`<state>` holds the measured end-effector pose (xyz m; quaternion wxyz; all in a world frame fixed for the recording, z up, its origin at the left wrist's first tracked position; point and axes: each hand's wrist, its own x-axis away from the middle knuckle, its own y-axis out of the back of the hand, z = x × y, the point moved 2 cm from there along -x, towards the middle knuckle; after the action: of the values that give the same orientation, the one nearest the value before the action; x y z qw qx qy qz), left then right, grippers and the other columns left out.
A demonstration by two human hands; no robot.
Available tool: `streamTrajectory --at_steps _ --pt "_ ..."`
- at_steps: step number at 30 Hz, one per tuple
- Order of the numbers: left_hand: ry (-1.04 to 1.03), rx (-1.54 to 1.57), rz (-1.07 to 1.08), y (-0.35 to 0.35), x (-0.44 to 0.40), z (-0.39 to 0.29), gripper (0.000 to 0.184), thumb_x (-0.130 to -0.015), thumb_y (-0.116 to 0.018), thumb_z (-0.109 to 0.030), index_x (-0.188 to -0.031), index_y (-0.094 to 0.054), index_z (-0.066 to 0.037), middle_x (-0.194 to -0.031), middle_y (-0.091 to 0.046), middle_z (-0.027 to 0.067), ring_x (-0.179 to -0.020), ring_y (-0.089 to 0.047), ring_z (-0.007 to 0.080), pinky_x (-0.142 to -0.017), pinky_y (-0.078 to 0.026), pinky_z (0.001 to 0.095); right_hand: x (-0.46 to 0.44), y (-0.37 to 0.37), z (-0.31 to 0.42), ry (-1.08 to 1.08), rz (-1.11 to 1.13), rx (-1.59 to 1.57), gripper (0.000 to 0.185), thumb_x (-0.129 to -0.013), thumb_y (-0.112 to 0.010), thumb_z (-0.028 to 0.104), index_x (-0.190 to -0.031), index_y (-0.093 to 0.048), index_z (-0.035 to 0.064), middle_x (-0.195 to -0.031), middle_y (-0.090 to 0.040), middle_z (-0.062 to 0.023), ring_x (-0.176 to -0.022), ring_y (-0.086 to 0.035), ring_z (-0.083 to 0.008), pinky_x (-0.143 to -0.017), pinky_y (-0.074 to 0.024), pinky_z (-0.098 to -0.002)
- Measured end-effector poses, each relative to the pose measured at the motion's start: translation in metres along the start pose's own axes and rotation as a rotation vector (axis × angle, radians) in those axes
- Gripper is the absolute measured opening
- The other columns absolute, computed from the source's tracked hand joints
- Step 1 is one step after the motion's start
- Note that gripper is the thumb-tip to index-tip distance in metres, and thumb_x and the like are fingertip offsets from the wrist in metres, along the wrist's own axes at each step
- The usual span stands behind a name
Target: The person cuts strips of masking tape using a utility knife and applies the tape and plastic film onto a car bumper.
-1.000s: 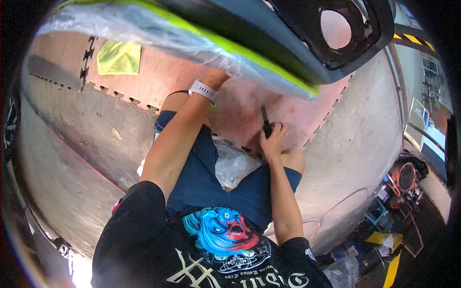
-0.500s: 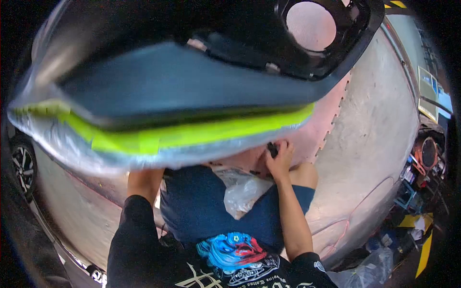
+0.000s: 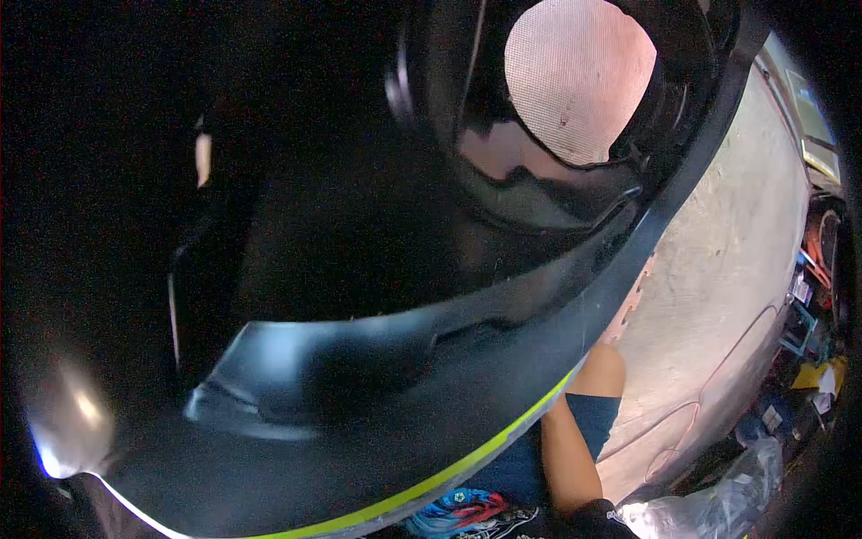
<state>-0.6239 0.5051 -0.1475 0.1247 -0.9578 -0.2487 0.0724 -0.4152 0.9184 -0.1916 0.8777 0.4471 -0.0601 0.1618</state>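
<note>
A large black moulded panel [image 3: 386, 377] fills most of the view, close to the camera, with yellow-green tape [image 3: 467, 463] and thin clear plastic along its lower edge. A round opening near its top right shows the pinkish floor mat [image 3: 575, 76] behind. Neither of my hands is visible. My right forearm runs up behind the panel's lower right edge, beside my knee, and the hand is hidden there. My left arm is entirely covered by the panel.
The grey floor [image 3: 718, 269] lies on the right with a thin pinkish hose [image 3: 696, 404] on it. Crumpled clear plastic [image 3: 727, 494] sits at the lower right. Mixed items and a blue frame [image 3: 797, 331] stand along the right side.
The panel has come down and closer, now covering my left arm and my right hand, which was holding a dark tool a second ago. The yellow-green cloth is out of view.
</note>
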Motion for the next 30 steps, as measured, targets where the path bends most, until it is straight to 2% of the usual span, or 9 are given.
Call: streamTrajectory --at_steps 12,14,15,17,18,20,30 --pt "0.019 -0.105 0.126 -0.050 -0.037 0.017 0.026 -0.093 -0.064 -0.011 -0.118 -0.064 -0.004 -0.120 -0.063 0.0086 -0.110 -0.056 0.0200 -0.098 -0.045 0.0398 0.004 -0.023 -0.022 -0.017 -0.120 -0.101 0.064 -0.084 -0.073 0.032 -0.131 -0.051 -0.0064 -0.135 -0.053 -0.0269 -0.124 -0.047 -0.0453 -0.107 -0.0352 -0.0555" --pt "0.022 -0.114 0.141 -0.056 -0.041 0.018 0.027 -0.093 -0.063 -0.012 -0.119 -0.063 -0.004 -0.121 -0.063 0.0089 -0.112 -0.056 0.0204 -0.099 -0.044 0.0402 0.005 -0.028 -0.015 0.025 -0.198 0.231 0.061 -0.083 -0.072 0.030 -0.129 -0.051 -0.0050 -0.126 -0.054 -0.0261 -0.120 -0.048 -0.0467 -0.105 -0.0358 -0.0546" --pt "0.019 -0.115 0.153 -0.059 -0.040 0.019 0.027 -0.094 -0.063 -0.012 -0.120 -0.063 -0.004 -0.122 -0.062 0.0091 -0.112 -0.055 0.0206 -0.099 -0.044 0.0404 0.004 -0.024 -0.014 0.023 -0.199 0.229 0.061 -0.083 -0.072 0.030 -0.129 -0.051 -0.0050 -0.126 -0.054 -0.0261 -0.120 -0.048 -0.0467 -0.105 -0.0358 -0.0546" --pt "0.021 -0.128 0.166 -0.066 -0.044 0.022 0.028 -0.094 -0.063 -0.013 -0.121 -0.062 -0.003 -0.123 -0.062 0.0095 -0.113 -0.055 0.0209 -0.100 -0.044 0.0407 -0.021 0.000 0.038 -0.112 -0.028 0.047 0.062 -0.080 -0.073 0.031 -0.128 -0.053 -0.0027 -0.118 -0.055 -0.0248 -0.113 -0.049 -0.0466 -0.100 -0.0381 -0.0545" --pt "0.024 -0.131 0.173 -0.067 -0.044 0.023 0.029 -0.094 -0.063 -0.013 -0.121 -0.062 -0.003 -0.124 -0.062 0.0097 -0.114 -0.055 0.0211 -0.101 -0.043 0.0409 -0.022 0.001 0.038 -0.117 -0.034 0.049 0.062 -0.080 -0.073 0.031 -0.128 -0.053 -0.0027 -0.118 -0.055 -0.0248 -0.113 -0.049 -0.0466 -0.100 -0.0381 -0.0545" --pt "0.020 -0.130 0.188 -0.071 -0.045 0.027 0.029 -0.095 -0.062 -0.013 -0.122 -0.062 -0.003 -0.125 -0.061 0.0100 -0.115 -0.055 0.0215 -0.101 -0.043 0.0412 -0.021 0.003 0.043 0.089 -0.003 0.147 0.059 -0.078 -0.074 0.032 -0.124 -0.057 -0.0006 -0.114 -0.054 -0.0241 -0.108 -0.050 -0.0453 -0.094 -0.0396 -0.0538" --pt "0.031 -0.138 0.211 -0.074 -0.046 0.029 0.034 -0.097 -0.061 -0.016 -0.128 -0.059 -0.003 -0.131 -0.059 0.0118 -0.121 -0.053 0.0235 -0.106 -0.041 0.0430 -0.020 0.005 0.050 0.121 -0.037 0.185 0.054 -0.077 -0.074 0.034 -0.118 -0.061 0.0015 -0.113 -0.055 -0.0240 -0.105 -0.050 -0.0452 -0.089 -0.0402 -0.0541"
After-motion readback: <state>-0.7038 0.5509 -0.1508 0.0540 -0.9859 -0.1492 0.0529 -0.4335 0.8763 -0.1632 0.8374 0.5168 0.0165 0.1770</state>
